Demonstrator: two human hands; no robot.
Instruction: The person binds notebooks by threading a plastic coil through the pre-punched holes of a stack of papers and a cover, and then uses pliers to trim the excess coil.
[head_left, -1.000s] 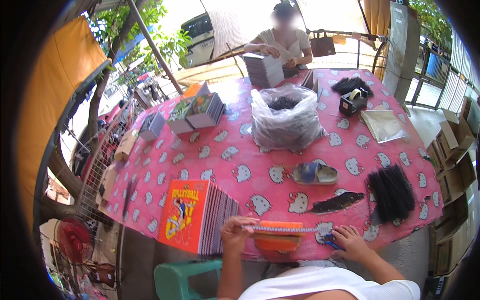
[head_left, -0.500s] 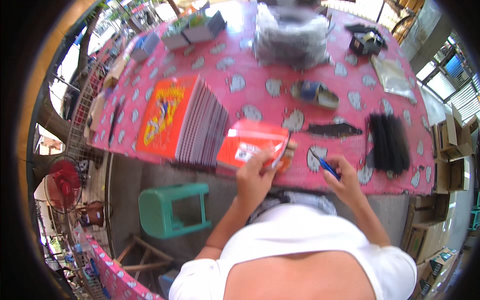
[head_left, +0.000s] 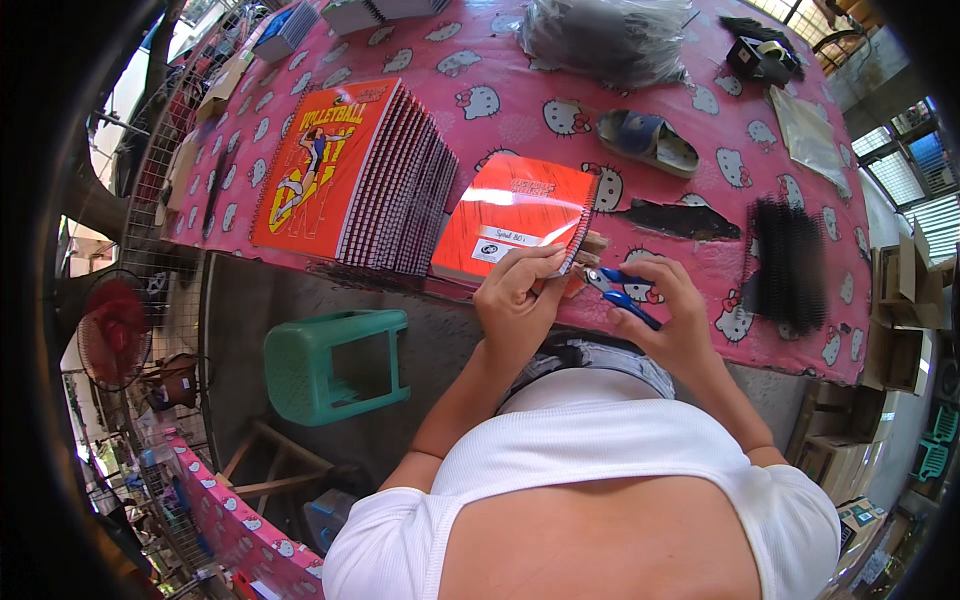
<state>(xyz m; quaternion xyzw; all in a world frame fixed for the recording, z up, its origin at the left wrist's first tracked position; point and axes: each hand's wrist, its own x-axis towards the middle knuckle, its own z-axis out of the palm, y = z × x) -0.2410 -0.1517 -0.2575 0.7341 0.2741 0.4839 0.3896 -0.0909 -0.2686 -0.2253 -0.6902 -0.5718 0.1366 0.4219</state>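
My left hand (head_left: 515, 305) is closed on the near right corner of a red spiral notebook (head_left: 520, 205), thumb and fingers pinching it beside the wire binding. The notebook lies tilted at the table's front edge, partly over small wooden pieces (head_left: 594, 243). In my right hand (head_left: 675, 310) are blue-handled cutting pliers (head_left: 632, 304), their handles spread apart between thumb and fingers. The pliers' jaws are at the lower end of the notebook's spiral; whether they touch the wire I cannot tell. Left of it stands a tall stack of matching spiral notebooks (head_left: 330, 170).
A bundle of black spiral coils (head_left: 785, 265) lies at the right, near a dark torn patch (head_left: 680, 218) and a slipper (head_left: 645, 140). Farther back are a plastic-wrapped stack (head_left: 605, 40) and a black tape dispenser (head_left: 765, 62). A green stool (head_left: 310, 365) stands below the table's left side.
My right hand has moved left, bringing the pliers from the bare tablecloth to the notebook's spiral end. Their handles now show spread. My left hand still grips the notebook; the view has shifted.
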